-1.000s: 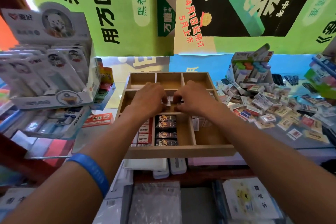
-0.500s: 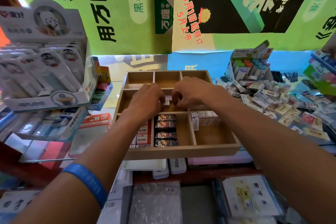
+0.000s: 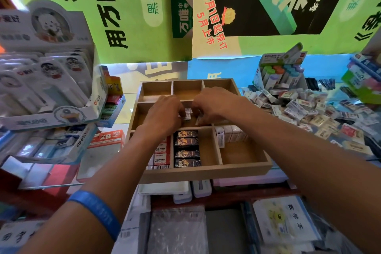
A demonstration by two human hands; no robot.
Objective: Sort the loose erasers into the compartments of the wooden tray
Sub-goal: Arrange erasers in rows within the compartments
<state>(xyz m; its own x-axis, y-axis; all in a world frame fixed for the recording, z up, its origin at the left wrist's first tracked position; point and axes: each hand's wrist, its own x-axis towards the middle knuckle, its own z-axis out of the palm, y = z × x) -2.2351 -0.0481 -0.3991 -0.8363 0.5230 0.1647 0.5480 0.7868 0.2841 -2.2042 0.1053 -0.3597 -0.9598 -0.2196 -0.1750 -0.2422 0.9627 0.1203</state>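
The wooden tray point(image 3: 206, 172) lies in front of me with several compartments. My left hand point(image 3: 165, 113) and my right hand point(image 3: 214, 103) meet over its middle row, fingers curled round small white erasers point(image 3: 187, 114) held between them. The near row holds red-and-white 2B erasers point(image 3: 160, 156), a column of dark erasers point(image 3: 186, 148) and white erasers point(image 3: 228, 135) standing on edge at the right. The three far compartments look bare. A pile of loose erasers point(image 3: 309, 113) lies to the tray's right.
A display box of carded stationery point(image 3: 47, 80) leans at the left, with a 2B box point(image 3: 107, 138) below it. A box of coloured erasers point(image 3: 278, 74) stands behind the loose pile. Posters cover the wall. Packets and booklets lie on the shelf below.
Both hands stay over the tray's middle row, working the white erasers. My right arm has shifted, so the white erasers in the near right compartment now show.
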